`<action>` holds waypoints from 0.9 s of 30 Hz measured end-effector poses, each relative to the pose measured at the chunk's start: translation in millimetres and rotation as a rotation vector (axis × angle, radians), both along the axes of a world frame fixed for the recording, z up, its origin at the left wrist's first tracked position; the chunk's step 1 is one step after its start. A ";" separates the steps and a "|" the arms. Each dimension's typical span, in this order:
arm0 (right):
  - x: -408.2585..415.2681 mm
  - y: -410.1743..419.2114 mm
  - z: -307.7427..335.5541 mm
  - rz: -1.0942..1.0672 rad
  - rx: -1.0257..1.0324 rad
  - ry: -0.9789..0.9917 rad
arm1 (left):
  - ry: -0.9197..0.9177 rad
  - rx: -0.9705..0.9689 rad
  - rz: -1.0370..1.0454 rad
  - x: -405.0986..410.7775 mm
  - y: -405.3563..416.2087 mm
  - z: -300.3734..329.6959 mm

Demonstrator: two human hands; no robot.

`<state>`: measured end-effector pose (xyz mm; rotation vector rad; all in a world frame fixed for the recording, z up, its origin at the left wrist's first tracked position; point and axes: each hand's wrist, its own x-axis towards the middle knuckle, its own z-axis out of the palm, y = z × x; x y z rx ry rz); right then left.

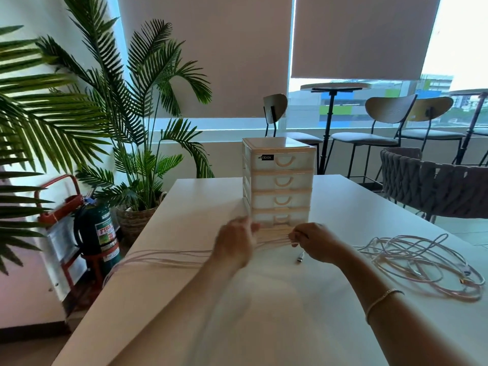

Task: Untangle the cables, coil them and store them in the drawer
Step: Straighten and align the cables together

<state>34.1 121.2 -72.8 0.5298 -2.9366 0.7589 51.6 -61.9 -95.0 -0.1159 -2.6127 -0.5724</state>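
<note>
right hand (314, 240): i pinch the cable strands (169, 256).
left hand (233, 243): blurred; fingers' hold unclear.
risk: slack strands could slide off the desk (264, 313) edge.

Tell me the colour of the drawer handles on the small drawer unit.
Pale beige or cream, matching the frame trim, on the drawer handles of the white drawer unit; the head view shows them.

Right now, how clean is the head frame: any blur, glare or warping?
Head view: motion blur smears the left hand and the cable strands trailing off the table's left edge; the right hand is sharper; the window is blown out at upper right; wide-angle warping bends the table edges; the cable pile is sharp.
</note>
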 end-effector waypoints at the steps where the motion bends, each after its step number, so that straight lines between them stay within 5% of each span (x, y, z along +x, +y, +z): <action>1: 0.8 -0.2 -0.1 0.008 0.006 0.007 | -0.016 0.020 -0.063 0.9 15.7 0.2; 6: 3.8 4.2 1.5 0.044 0.017 0.040 | -0.233 0.095 -0.229 2.3 44.5 -2.6; 13: 9.0 4.3 7.6 0.132 -0.055 -0.078 | -0.121 0.146 -0.249 6.1 33.1 -17.1; 19: -1.5 53.2 12.1 -0.076 0.019 -0.112 | -0.078 0.246 -0.187 3.9 19.8 -21.0; 25: -16.7 113.9 26.8 -0.412 0.562 -0.143 | -0.058 0.266 -0.168 3.2 17.9 -22.7; 27: -9.9 102.9 31.5 -0.342 0.483 -0.113 | -0.056 0.260 -0.167 4.1 17.8 -22.8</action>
